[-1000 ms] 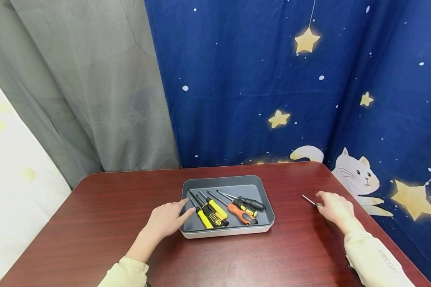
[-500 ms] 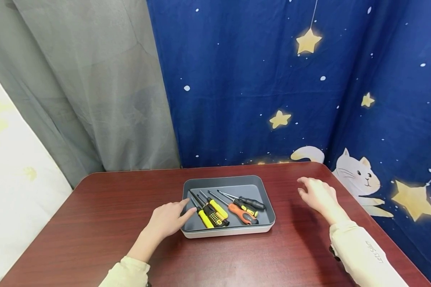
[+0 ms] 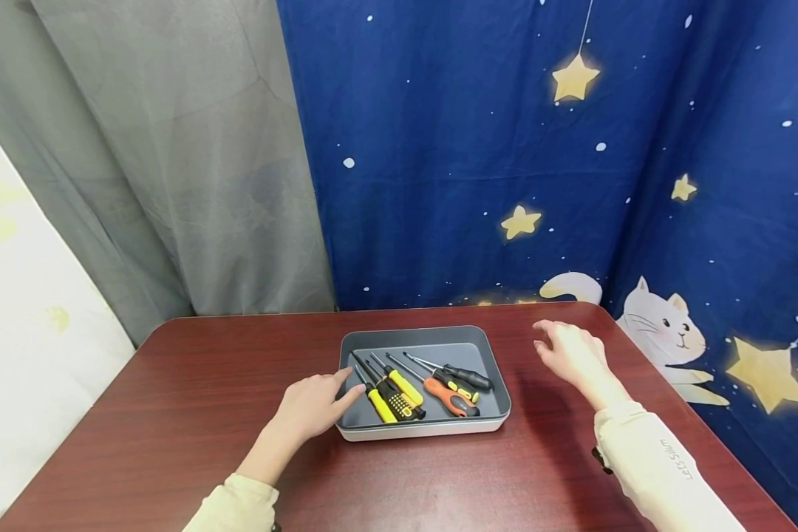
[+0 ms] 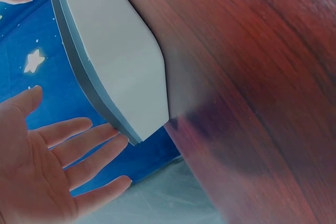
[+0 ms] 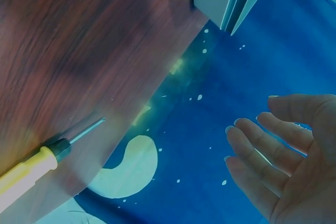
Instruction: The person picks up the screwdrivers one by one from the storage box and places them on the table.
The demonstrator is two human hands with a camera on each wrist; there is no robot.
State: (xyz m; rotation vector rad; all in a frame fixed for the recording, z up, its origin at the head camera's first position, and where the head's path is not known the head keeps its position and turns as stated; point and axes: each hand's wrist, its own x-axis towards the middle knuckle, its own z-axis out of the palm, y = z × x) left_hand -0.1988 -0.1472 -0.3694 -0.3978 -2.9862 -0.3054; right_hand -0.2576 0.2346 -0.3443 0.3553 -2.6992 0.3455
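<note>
My left hand [image 3: 312, 406] is at the left end of a grey tray [image 3: 425, 429], its fingertips at the rim and its fingers extended in the left wrist view. Inside the tray lie several screwdrivers, among them an orange-handled screwdriver [image 3: 447, 399], a black-handled screwdriver [image 3: 468, 377] and a yellow-handled screwdriver [image 3: 406, 388]. To the right of the tray, my right hand [image 3: 575, 358] hovers above the table with loose, bare fingers. Another yellow-handled screwdriver [image 5: 31, 174] lies on the tabletop in the right wrist view; the right hand and arm hide it from the head view.
The dark red wooden table [image 3: 193, 414] has its far edge close behind the tray. Beyond it hang a grey curtain [image 3: 173, 185] and a blue curtain [image 3: 439, 148] with stars and a cat. The table's right edge runs beside the right forearm.
My right hand has come off the screwdriver on the table at the right, risen and moved left toward the tray. The left hand has stayed at the tray's rim.
</note>
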